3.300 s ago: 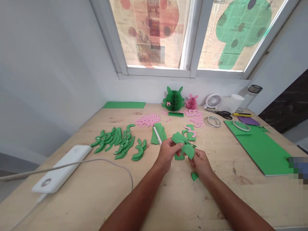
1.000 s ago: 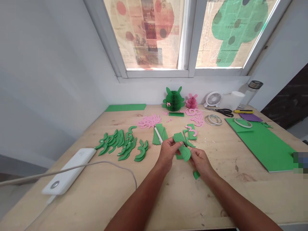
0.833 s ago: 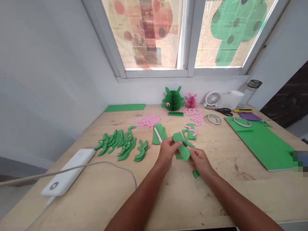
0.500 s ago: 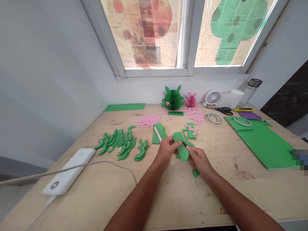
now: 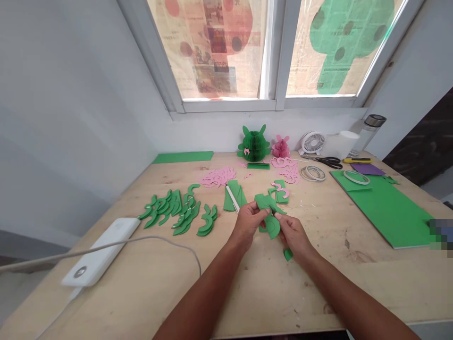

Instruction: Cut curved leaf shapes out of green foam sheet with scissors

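Head view, hands at desk (image 5: pixel 247 283) centre.

Left hand (image 5: pixel 247 222): grip closed, thumb and fingertips pinched on the upper left edge of a stack of green paper cut-outs (image 5: pixel 268 215). Stack is held just above the desk surface, between the two hands.

Right hand (image 5: pixel 293 233): grip closed on the right edge of the same stack, thumb on top near the rounded lower piece. How many sheets each pinch takes in cannot be told; the pieces overlap.

A small green scrap (image 5: pixel 288 254) lies on the desk just below the right hand, partly covered by the wrist.

Around the hands: a white stick (image 5: pixel 232 198) lies across folded green pieces (image 5: pixel 233 194) just beyond the left hand. Rows of curved green cut-outs (image 5: pixel 177 212) to the left, well apart from the grip. Pink cut-outs (image 5: pixel 217 177) farther back. A white power bank (image 5: pixel 97 252) with cable at the near left edge. A large green sheet (image 5: pixel 385 210) to the right, with tape rolls (image 5: pixel 313 173) and scissors (image 5: pixel 329 163) beyond it. A green honeycomb paper figure (image 5: pixel 254 144) stands by the wall.
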A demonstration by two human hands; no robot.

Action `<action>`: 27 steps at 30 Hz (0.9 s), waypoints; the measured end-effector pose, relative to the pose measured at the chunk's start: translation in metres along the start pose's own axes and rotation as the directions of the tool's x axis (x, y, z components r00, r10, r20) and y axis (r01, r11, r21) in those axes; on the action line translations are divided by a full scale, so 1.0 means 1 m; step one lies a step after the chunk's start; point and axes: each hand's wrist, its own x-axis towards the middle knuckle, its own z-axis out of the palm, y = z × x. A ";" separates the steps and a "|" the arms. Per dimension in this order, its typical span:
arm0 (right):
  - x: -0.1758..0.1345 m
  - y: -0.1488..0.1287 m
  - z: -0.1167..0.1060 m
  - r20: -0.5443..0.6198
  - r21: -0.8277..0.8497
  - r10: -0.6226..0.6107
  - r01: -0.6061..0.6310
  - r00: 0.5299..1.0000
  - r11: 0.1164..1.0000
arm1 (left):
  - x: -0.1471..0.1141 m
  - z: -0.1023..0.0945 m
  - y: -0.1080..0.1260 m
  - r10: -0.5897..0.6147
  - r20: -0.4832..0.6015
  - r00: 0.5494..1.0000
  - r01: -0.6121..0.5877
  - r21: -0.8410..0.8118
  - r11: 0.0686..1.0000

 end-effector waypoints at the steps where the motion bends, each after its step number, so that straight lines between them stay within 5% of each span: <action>1: 0.000 -0.001 0.000 0.002 -0.004 -0.004 0.004 1.000 1.000 | 0.000 0.001 0.000 -0.001 -0.004 1.000 0.001 0.001 1.000; 27: 0.000 0.000 0.000 0.003 0.014 0.023 -0.023 1.000 1.000 | 0.001 0.000 0.002 -0.033 -0.006 0.999 0.033 0.015 0.999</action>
